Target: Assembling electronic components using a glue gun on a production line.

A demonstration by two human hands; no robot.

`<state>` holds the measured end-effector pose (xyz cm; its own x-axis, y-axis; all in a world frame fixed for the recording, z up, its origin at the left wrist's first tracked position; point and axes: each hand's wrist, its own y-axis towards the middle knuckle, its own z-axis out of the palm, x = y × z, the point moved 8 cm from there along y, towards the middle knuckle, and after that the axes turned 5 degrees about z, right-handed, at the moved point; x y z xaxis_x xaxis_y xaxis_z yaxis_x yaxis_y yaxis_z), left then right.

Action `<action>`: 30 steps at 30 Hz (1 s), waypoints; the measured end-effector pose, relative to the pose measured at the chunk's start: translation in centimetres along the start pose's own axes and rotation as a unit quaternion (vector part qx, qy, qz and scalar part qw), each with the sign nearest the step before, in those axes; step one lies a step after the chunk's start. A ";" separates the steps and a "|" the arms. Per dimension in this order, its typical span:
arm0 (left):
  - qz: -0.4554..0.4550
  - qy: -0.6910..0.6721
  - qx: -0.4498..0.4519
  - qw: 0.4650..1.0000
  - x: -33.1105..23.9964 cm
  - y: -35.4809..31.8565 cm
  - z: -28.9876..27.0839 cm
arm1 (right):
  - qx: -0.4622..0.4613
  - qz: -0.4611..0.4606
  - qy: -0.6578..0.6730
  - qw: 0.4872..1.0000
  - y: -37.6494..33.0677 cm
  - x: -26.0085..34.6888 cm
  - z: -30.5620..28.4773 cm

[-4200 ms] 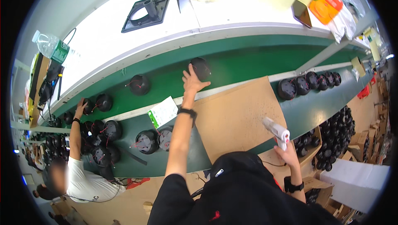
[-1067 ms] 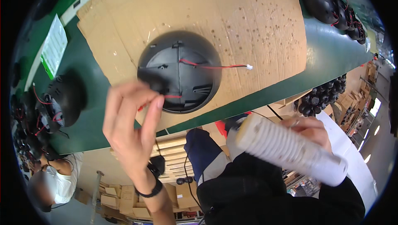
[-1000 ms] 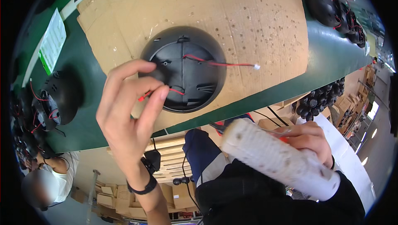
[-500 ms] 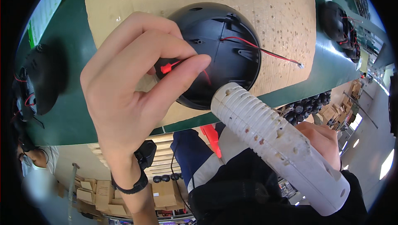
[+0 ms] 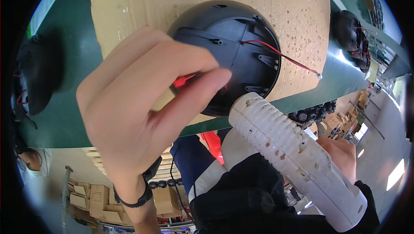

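A round black plastic shell (image 5: 235, 59) lies open side up on a cardboard sheet. From its middle a red-and-black wire (image 5: 297, 63) runs right to a small white plug. Over the shell's left side, my left hand (image 5: 142, 92) is closed, thumb and forefinger pinching a thin wire with a red connector (image 5: 183, 80); the pinched part is hidden. A white tool with a ribbed barrel (image 5: 297, 156), stained and shaped like a glue gun, points at the shell's near rim. My right hand (image 5: 340, 154) is closed behind it, fingers mostly hidden.
The cardboard (image 5: 133, 1) covers part of a green table (image 5: 73, 117). More black shells with wires stand at the left (image 5: 36, 79) and far right (image 5: 347, 31). Below the table edge are a red object (image 5: 211, 145) and cardboard boxes (image 5: 97, 199). A person's arm (image 5: 30, 160) shows at far left.
My left hand has shifted slightly toward me and right, blurred now, still pinching the wire. The shell and white tool sit a little farther right in the picture as the view shifts.
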<state>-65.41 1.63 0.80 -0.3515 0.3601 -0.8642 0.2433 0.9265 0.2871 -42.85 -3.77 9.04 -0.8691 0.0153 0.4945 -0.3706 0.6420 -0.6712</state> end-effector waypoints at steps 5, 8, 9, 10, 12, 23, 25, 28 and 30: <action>-0.062 -0.041 0.004 0.997 -0.4 -2.1 -0.8 | -0.001 -0.005 0.009 1.000 0.2 -0.6 0.3; -0.046 -0.043 0.033 0.998 -0.6 -3.3 -1.3 | -0.009 -0.011 0.027 1.000 0.1 -0.7 0.5; -0.066 -0.043 0.038 0.996 -0.6 -3.7 -1.3 | -0.012 0.019 0.029 0.999 -0.1 -1.1 0.5; -0.065 -0.044 0.037 0.996 -0.8 -3.9 -1.2 | -0.016 0.051 0.031 0.998 -0.2 -1.5 0.6; -0.074 -0.057 0.047 0.994 -0.9 -4.2 -0.7 | -0.016 0.053 0.036 0.998 -0.3 -1.3 0.5; -0.077 -0.039 0.082 0.993 -1.0 -3.3 -1.3 | 0.047 -0.035 0.087 0.994 0.0 -1.7 1.0; -0.070 -0.027 0.114 0.991 -1.3 -2.4 -1.6 | -0.033 -0.090 0.113 0.989 0.1 -0.9 1.0; -0.087 0.037 0.075 0.993 -0.6 0.4 -1.7 | -0.068 -0.117 0.090 0.987 -0.6 -1.0 0.5; -0.072 0.113 0.134 0.982 -0.3 3.0 -1.1 | -0.082 -0.120 0.073 0.987 -1.0 -1.4 0.4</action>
<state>-65.54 4.39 2.38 -0.5842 0.2710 -0.7651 0.3956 0.9181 0.0232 -41.38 -4.78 8.79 -0.7018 -0.0489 0.7107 -0.4913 0.7556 -0.4332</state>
